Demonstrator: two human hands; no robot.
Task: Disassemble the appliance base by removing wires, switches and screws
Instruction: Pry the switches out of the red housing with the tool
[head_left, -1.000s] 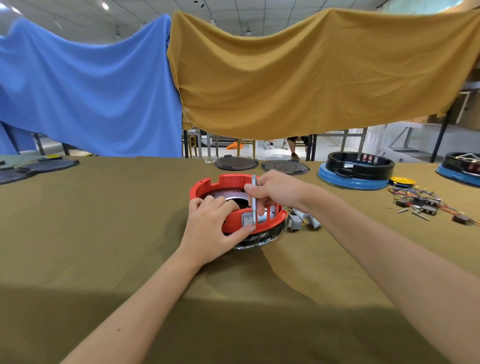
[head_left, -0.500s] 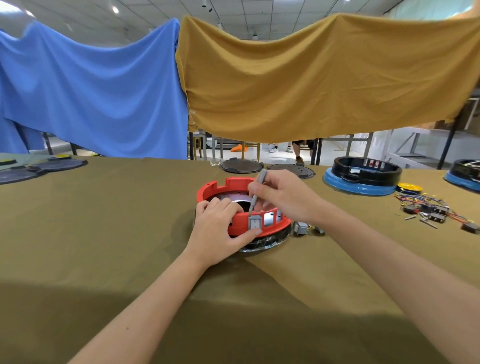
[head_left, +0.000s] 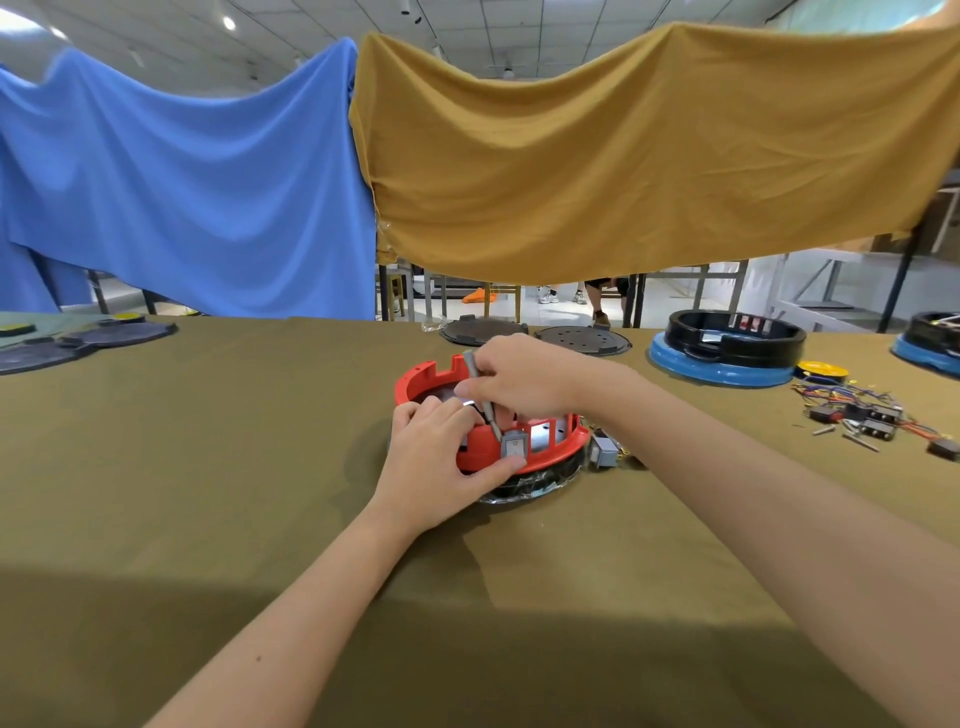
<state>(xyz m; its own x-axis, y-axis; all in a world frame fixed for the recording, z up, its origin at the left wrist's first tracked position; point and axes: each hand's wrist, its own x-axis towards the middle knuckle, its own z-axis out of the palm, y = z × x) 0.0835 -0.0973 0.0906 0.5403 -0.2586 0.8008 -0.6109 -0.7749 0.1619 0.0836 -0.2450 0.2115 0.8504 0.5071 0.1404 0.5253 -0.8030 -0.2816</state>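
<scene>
A blue cloth (head_left: 182, 187) and a mustard cloth (head_left: 623, 156) hang (side by side) behind the olive-covered table (head_left: 208, 467).

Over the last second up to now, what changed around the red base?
The slim grey screwdriver in the right hand tipped from upright to leaning, handle top swinging left, tip staying at the grey switch. The left hand kept gripping the red round plastic appliance base, which stayed put.

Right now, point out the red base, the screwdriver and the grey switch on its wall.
red base (head_left: 415, 378), head view, far left rim.
screwdriver (head_left: 470, 359), head view, handle top.
grey switch (head_left: 514, 446), head view, front face.
</scene>
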